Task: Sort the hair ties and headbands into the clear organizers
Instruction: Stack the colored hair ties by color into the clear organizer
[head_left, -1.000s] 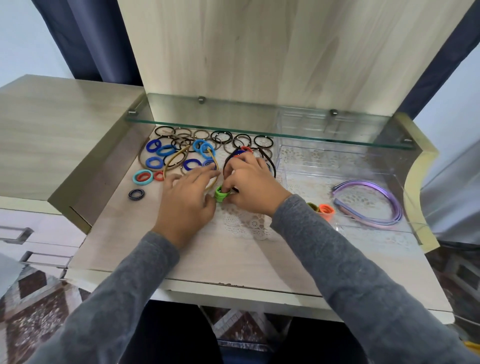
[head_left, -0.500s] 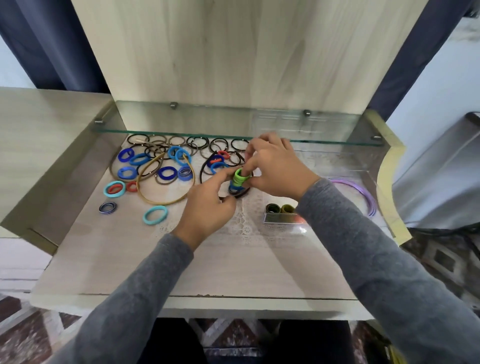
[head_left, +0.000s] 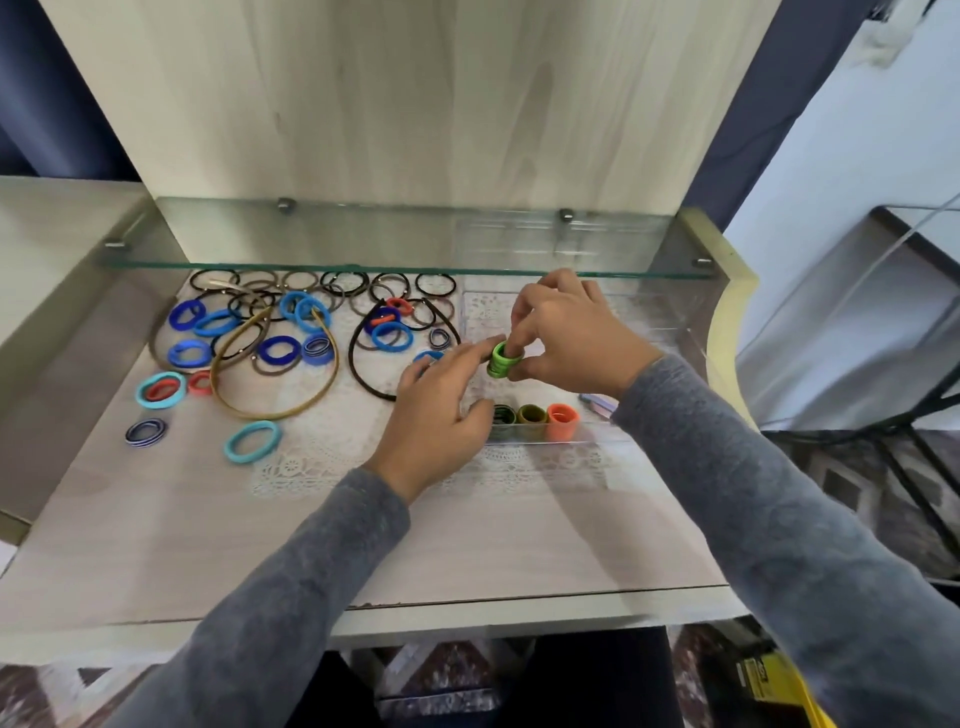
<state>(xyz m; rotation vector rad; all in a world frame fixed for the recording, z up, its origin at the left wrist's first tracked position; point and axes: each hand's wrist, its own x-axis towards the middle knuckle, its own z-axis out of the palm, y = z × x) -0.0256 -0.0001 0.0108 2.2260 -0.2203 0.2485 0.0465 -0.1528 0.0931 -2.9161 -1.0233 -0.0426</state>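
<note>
**Green ties (head_left: 503, 359) held over organizer (head_left: 545, 439)**
My right hand (head_left: 566, 338) pinches the green ties between thumb and fingertips, above the organizer's left end. My left hand (head_left: 441, 410) is uncurled, its index tip just beside them. Three rolls (head_left: 532, 415) stand along the organizer's front wall

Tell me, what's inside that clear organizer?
Three hair-tie bundles: dark green, olive, orange. A purple headband shows partly; the right sleeve covers the rest.

Grey long sleeves (head_left: 291, 587), bare hands
</note>
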